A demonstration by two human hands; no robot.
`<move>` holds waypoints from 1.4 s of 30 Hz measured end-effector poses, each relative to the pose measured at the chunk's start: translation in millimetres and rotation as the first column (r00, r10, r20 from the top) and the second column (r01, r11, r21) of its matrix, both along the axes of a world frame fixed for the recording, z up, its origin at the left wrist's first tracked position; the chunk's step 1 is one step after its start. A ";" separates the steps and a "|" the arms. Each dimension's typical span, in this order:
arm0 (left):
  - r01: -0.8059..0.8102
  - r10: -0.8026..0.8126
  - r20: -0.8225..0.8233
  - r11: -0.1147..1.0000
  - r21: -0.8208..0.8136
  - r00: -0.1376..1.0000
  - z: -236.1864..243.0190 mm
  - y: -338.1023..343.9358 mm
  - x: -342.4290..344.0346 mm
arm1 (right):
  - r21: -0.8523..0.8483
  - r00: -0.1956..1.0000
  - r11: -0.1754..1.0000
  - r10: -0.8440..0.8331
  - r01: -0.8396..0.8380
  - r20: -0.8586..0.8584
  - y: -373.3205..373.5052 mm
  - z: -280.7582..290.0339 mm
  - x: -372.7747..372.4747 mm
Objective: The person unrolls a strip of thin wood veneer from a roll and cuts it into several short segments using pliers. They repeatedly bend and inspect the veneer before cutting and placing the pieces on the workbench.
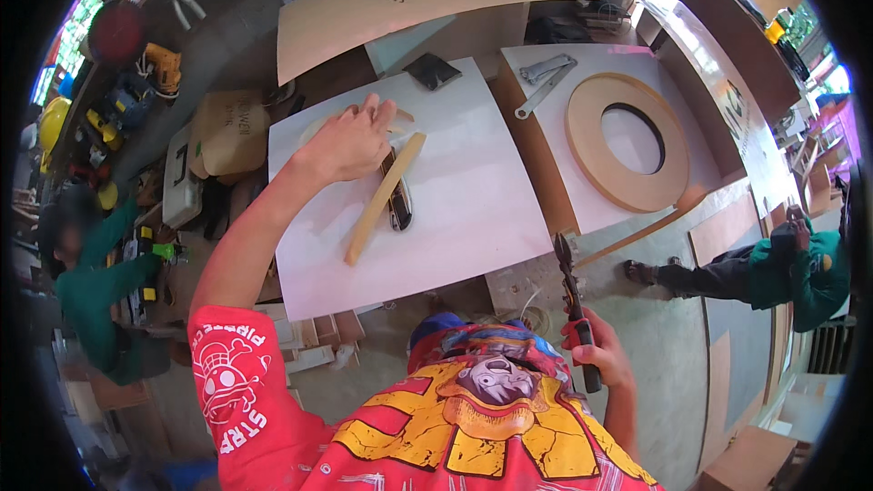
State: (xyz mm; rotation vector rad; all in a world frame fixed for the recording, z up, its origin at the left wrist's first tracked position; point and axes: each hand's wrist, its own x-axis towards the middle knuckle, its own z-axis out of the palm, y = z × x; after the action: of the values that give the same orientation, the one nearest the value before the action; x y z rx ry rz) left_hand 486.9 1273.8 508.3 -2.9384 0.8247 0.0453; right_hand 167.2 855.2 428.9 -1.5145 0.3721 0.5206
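My left hand [356, 144] reaches over a white board [464, 245], its fingers bent and slightly apart, with nothing visible in them. Just below it a tan edging strip [386, 200] lies slantwise across a black-and-silver utility knife [400, 209]. The hand hides the knife's far end and part of a pale round thing beside it. At the board's far side lies a small black flat piece [431, 72]. My right hand [600, 350], off the board's right corner, is closed around the black handle of snips [573, 295], whose jaws point away from me.
On the cabinet to the right lie a large roll of edging band [587, 159] and a metal folding tool [546, 82]. A large laminate sheet [436, 0] spans the back. One person [100, 291] is at the left, another [782, 268] at the right. Tools crowd the far left.
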 end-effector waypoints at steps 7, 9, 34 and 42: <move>0.220 -0.219 0.054 0.975 -0.029 0.974 -12.0 5.1 32.2 | 0.098 0.986 0.986 -0.143 0.135 0.084 12.9 4.3 -19.4; 0.226 -0.226 0.085 0.974 0.002 0.970 -19.3 6.6 38.8 | 0.143 0.975 0.973 -0.197 0.182 0.105 19.2 3.5 -23.3; -0.151 0.111 -0.109 0.848 -0.508 0.988 11.3 22.5 -93.8 | 0.277 0.954 0.938 -0.256 0.207 0.154 -19.8 -4.5 -41.3; -0.015 0.031 0.018 0.802 -0.597 0.999 -6.8 45.7 -68.1 | 0.311 0.954 0.929 -0.259 0.202 0.153 -6.8 -8.3 -47.0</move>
State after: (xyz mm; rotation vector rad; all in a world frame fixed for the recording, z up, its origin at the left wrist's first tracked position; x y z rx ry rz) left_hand 418.8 1319.5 501.4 -3.5231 0.9415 -0.3145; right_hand 120.2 848.4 420.6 -1.2013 0.3033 0.2264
